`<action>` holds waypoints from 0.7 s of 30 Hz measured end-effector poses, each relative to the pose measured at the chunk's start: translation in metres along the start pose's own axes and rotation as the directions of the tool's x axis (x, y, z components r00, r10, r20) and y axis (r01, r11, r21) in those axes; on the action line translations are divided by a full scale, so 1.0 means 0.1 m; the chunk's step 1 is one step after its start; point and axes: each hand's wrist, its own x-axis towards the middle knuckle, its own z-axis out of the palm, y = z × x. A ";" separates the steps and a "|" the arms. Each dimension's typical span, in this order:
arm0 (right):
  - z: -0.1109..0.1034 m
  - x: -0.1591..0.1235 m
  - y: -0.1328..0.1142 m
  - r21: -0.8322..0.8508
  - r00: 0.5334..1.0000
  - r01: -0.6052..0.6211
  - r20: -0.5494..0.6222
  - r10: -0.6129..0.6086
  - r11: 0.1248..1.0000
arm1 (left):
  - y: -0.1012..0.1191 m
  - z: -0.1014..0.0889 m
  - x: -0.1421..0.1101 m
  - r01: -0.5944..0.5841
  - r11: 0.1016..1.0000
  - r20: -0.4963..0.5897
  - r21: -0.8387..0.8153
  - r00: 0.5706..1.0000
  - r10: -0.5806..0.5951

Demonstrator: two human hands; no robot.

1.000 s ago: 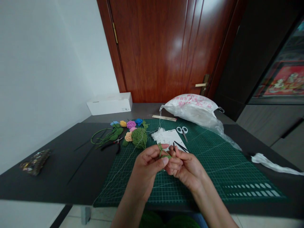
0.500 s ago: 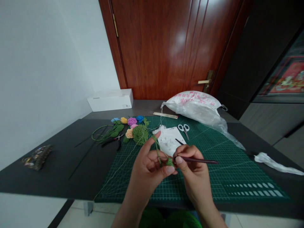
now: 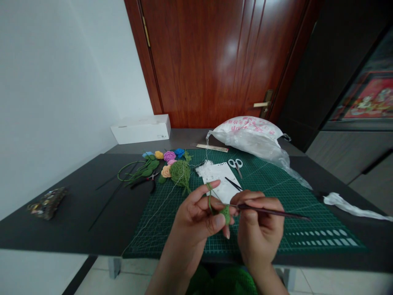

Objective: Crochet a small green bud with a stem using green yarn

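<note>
Between the thumb and fingers of my left hand (image 3: 196, 219) is a small green crochet piece (image 3: 226, 214). Green yarn (image 3: 210, 196) loops round its raised index finger. My right hand (image 3: 260, 229) is closed on a dark crochet hook (image 3: 276, 212), whose handle points to the right. The hook's thin metal end reaches the top of the crochet piece; whether it is inside a stitch I cannot tell. Beyond the left hand lies a ball of green yarn (image 3: 180, 173) on the green cutting mat (image 3: 264, 180).
Crocheted flowers (image 3: 169, 156) and black-handled pliers (image 3: 151, 180) lie to the left. White stuffing (image 3: 205, 169), a paper sheet (image 3: 225, 186), black tweezers (image 3: 233, 184) and scissors (image 3: 236, 164) are ahead. Behind are a ruler (image 3: 212, 148), a white box (image 3: 141, 130) and a plastic bag (image 3: 251, 135).
My right hand has turned, so the hook, earlier mostly hidden, now lies sideways, its handle to the right. That hand has shifted right, and my left index finger has lifted the yarn.
</note>
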 end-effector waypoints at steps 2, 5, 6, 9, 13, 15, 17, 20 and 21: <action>0.03 0.04 -0.04 0.088 0.997 -0.064 -0.024 0.067 0.994 | 0.02 0.00 0.00 -0.010 1.000 0.029 -0.003 1.000 0.010; 0.02 0.11 -0.07 0.217 0.985 -0.172 0.034 0.168 0.961 | 0.03 -0.01 0.00 -0.007 0.999 0.088 -0.034 0.996 0.010; 0.01 0.13 -0.07 0.269 0.971 -0.239 0.071 0.229 0.933 | 0.03 -0.01 0.00 -0.002 0.999 0.101 -0.043 0.995 0.007; 0.01 0.20 -0.07 0.391 0.881 -0.473 0.199 0.430 0.790 | 0.05 -0.03 0.02 -0.003 0.999 0.103 -0.052 0.995 0.008; 0.08 0.42 -0.06 0.391 0.748 -0.664 0.362 0.557 0.637 | 0.17 -0.01 0.18 -0.041 0.999 0.103 0.019 0.994 0.038; 0.14 0.63 -0.06 0.351 0.725 -0.685 0.412 0.552 0.638 | 0.31 0.05 0.35 -0.087 0.992 0.150 0.092 0.986 0.072; 0.21 0.90 -0.08 0.300 0.744 -0.650 0.437 0.505 0.698 | 0.47 0.15 0.55 -0.143 0.978 0.203 0.148 0.973 0.112; 0.32 1.32 -0.12 0.202 0.844 -0.438 0.428 0.323 0.876 | 0.73 0.35 0.85 -0.225 0.951 0.219 0.214 0.959 0.177; 0.36 1.45 -0.13 0.161 0.872 -0.342 0.422 0.248 0.926 | 0.80 0.42 0.94 -0.251 0.943 0.217 0.218 0.955 0.204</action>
